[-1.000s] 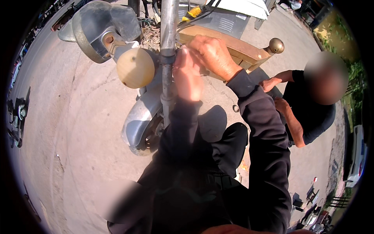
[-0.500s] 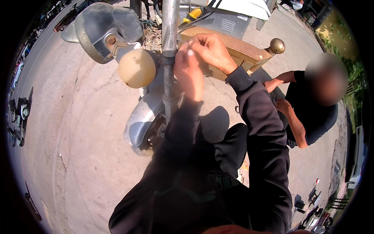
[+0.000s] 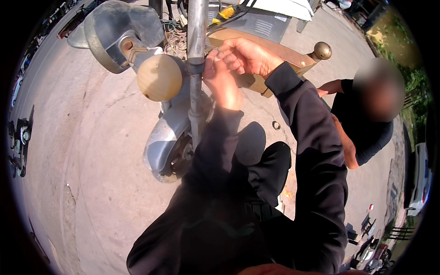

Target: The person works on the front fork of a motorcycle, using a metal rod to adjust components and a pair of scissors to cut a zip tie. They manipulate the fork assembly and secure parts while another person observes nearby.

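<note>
Just right of an upright metal pole (image 3: 197, 34), my two hands meet with their fingertips together. My left hand (image 3: 223, 87) is closed in a pinch beside the pole. From the right, my right hand (image 3: 251, 56) reaches in with its fingers curled and pressed together. Whatever lies between the fingertips is too small to make out. A tangle of wires (image 3: 176, 46) hangs on the pole's far left side. Behind my hands runs a tan wooden beam (image 3: 286, 57) with a brassy ball knob (image 3: 322, 51) at its end.
Left of the pole are a grey scooter housing (image 3: 121, 34), a cream ball (image 3: 159, 78) and a silver front fender (image 3: 161, 140). A vented grey metal case (image 3: 266, 26) and a yellow-black tool (image 3: 223, 14) are at the back. Another person (image 3: 366, 123) is at the right.
My right hand has turned, showing more of its curled fingers. My left hand stays by the pole. The other person's hands are now mostly hidden behind my right sleeve.
</note>
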Motion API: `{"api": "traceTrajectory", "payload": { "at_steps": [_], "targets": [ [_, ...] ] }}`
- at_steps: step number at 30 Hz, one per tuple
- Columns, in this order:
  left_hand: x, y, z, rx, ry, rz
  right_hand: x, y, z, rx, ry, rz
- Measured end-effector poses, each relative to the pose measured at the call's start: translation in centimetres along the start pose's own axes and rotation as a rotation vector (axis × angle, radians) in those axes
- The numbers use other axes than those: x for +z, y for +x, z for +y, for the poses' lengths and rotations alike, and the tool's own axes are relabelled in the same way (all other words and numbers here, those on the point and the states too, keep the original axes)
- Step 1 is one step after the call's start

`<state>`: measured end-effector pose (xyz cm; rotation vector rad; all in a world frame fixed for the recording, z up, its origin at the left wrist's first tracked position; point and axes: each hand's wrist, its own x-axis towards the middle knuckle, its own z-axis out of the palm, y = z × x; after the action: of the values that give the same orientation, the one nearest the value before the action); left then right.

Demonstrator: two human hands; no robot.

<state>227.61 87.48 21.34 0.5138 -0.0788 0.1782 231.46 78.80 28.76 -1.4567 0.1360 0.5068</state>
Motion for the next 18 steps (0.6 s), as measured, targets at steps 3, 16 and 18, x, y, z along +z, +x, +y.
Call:
{"api": "traceTrajectory", "payload": {
  "at_steps": [3,16,18],
  "targets": [
    [0.4,-0.6,0.8,-0.031,0.002,0.044,0.4,-1.4,0.6,-0.195,-0.379,0.201],
    [-0.9,0.0,0.2,-0.052,-0.049,0.0,0.3,-2.4,0.1,-1.364,-2.134,0.384],
    [-0.8,0.0,0.2,-0.053,-0.061,-0.004,0.5,-2.4,0.0,-1.287,-2.067,0.398]
  ]
}}
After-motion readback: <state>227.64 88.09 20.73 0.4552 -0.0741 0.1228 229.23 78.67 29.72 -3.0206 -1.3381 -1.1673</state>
